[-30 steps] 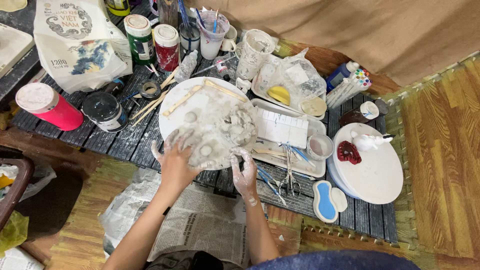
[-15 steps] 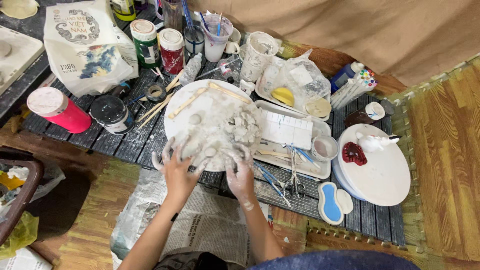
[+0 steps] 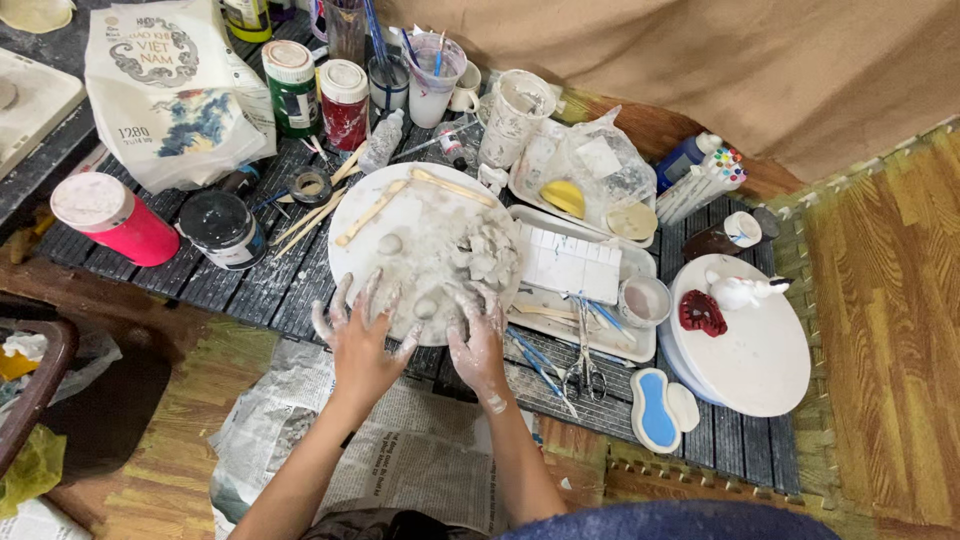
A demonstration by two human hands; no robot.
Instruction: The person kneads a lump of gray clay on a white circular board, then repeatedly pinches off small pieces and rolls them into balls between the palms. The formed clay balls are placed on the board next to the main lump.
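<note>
Both of my hands rest on the near edge of a round white board (image 3: 400, 215) smeared with grey clay. My left hand (image 3: 362, 335) lies flat with its fingers spread, coated in clay. My right hand (image 3: 478, 343) presses fingertips down onto the board next to a small clay lump (image 3: 427, 307). A heap of torn clay pieces (image 3: 485, 255) sits at the board's right side, and another rounded lump (image 3: 390, 243) lies near the middle. Two wooden sticks (image 3: 415, 192) lie along the board's far edge.
On the dark slatted mat: a pink jar (image 3: 115, 220), a black jar (image 3: 220, 228), green and red paint pots (image 3: 318, 92), a brush cup (image 3: 436, 65), a white tray (image 3: 575, 275) with scissors (image 3: 585, 355), a white turntable (image 3: 745, 345) holding a red piece and white figure. Newspaper (image 3: 400, 460) covers the floor.
The view has shifted slightly. My hands stayed on the board's near edge, the left spreading flatter and the right moving a little closer to the small clay lump.
</note>
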